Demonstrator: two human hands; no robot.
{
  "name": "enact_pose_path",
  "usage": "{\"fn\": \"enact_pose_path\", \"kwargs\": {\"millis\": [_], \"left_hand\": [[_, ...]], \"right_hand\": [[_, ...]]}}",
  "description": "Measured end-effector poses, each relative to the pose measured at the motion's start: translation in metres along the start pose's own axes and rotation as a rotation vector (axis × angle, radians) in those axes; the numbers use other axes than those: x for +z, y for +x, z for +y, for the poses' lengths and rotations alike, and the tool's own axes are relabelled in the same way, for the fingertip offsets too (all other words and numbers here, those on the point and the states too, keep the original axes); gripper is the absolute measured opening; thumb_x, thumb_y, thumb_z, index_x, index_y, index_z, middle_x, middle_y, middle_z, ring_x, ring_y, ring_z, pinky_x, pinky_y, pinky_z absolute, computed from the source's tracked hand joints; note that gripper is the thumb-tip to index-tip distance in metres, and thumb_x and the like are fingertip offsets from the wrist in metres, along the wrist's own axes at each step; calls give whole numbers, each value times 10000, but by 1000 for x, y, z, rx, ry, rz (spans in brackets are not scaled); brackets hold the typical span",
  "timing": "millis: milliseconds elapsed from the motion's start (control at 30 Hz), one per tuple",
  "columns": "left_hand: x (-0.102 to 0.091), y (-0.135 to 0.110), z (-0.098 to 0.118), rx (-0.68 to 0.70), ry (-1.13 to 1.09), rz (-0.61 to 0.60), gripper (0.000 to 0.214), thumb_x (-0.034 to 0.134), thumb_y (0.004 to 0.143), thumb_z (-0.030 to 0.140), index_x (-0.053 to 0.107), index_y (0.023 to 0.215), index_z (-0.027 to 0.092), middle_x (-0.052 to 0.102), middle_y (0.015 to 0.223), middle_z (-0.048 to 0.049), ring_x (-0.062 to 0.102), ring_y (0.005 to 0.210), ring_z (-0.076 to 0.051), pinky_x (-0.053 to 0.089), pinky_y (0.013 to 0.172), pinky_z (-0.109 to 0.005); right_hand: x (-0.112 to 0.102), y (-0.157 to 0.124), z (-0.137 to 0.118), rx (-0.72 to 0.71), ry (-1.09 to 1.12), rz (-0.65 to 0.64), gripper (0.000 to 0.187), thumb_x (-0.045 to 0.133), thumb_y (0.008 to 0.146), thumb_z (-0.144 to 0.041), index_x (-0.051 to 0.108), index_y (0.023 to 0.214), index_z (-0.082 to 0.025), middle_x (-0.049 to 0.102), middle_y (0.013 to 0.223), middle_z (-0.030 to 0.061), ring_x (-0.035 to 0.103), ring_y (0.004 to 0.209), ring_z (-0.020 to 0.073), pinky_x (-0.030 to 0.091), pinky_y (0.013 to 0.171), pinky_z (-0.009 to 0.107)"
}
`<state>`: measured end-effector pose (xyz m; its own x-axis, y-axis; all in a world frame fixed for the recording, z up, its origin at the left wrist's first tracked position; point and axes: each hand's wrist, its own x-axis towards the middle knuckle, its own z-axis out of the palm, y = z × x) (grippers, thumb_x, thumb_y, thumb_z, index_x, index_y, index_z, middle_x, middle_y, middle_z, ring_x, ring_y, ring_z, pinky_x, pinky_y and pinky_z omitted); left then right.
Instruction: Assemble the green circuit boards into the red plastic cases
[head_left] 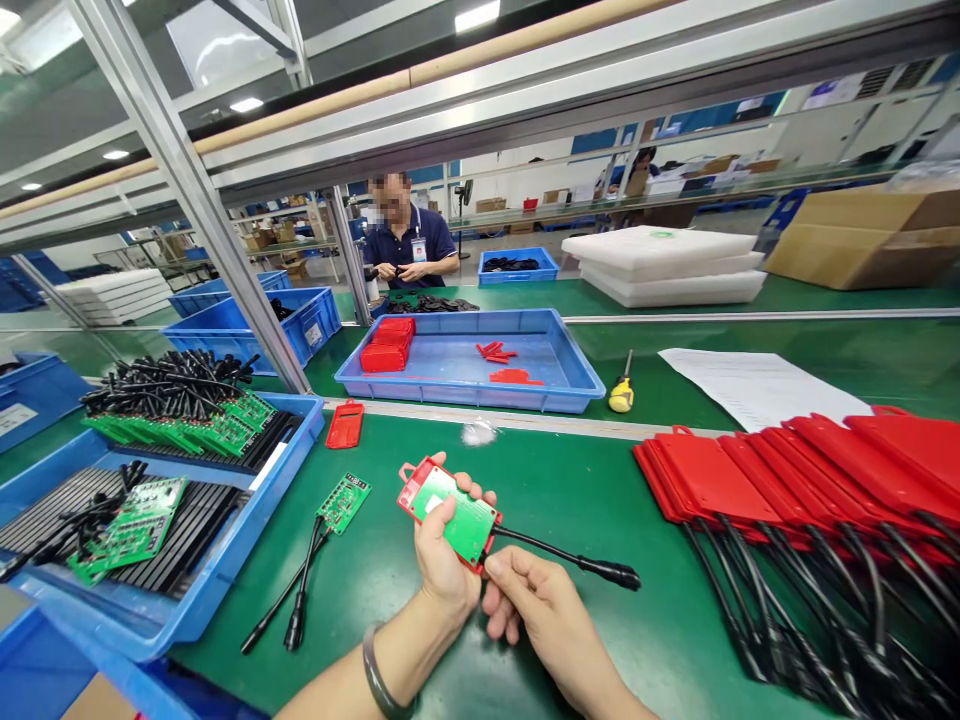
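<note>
My left hand (442,555) is closed around a red plastic case (411,492), its thumb on the face of the green circuit board (457,522) that lies in the case. From the board's right end a black cable (559,548) with a thick connector runs out to the right. At the case's lower right corner my right hand (536,595) has thumb and fingers closed together; what is between them is hidden. To the left, another circuit board (345,503) with two black cables lies on the green table, below a loose red case part (345,425).
A blue bin (300,450) at left holds several boards with cables. Finished-looking red cases (750,475) with cables are stacked at right. Beyond are a blue tray (465,400) with red parts, a yellow screwdriver (621,394), paper (757,385) and a co-worker (412,240). A metal post (202,220) rises at left.
</note>
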<state>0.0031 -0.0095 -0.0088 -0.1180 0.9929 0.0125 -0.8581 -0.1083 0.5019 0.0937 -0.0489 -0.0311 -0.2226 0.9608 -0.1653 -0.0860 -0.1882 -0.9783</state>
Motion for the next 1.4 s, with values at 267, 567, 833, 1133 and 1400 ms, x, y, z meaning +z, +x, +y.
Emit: {"fn": "enact_pose_path", "kwargs": {"millis": [267,567,833,1133,1400], "left_hand": [[1,-4,0,33,65,-106,391,440,799,139,491,1174,242,560,834,-28,554,761,-153,440,854,-396],[-12,14,4,-148,-3,-23,440,483,750,116,481,1173,238,541,804,-13,551,693,-132,449,712,-310],[-12,10,1,-183,14,-56,420,484,754,119,484,1152,253,550,806,-15,554,696,-137,442,714,-316],[-13,12,-2,-241,37,9,428,517,723,127,505,1140,227,546,780,-14,549,663,-134,444,697,-313],[-12,11,-3,-113,-20,108,415,531,711,131,518,1104,264,542,782,-1,550,678,-127,443,704,-302]], "right_hand": [[-2,2,4,83,106,-51,533,582,727,-657,550,600,-141,560,462,-3,489,377,68,305,392,157],[-18,-10,-7,-750,-845,121,223,461,930,-291,642,956,-163,699,854,90,646,752,215,474,668,308],[-28,5,-7,-724,-1234,278,401,275,987,-292,620,829,-161,601,683,58,576,594,199,405,549,304],[-40,9,-10,-685,-1165,145,387,335,984,-284,610,732,-177,607,626,20,558,563,168,343,547,274],[-25,13,2,-791,-1211,300,414,303,983,-263,624,746,-153,602,603,49,544,546,172,320,554,287]]}}
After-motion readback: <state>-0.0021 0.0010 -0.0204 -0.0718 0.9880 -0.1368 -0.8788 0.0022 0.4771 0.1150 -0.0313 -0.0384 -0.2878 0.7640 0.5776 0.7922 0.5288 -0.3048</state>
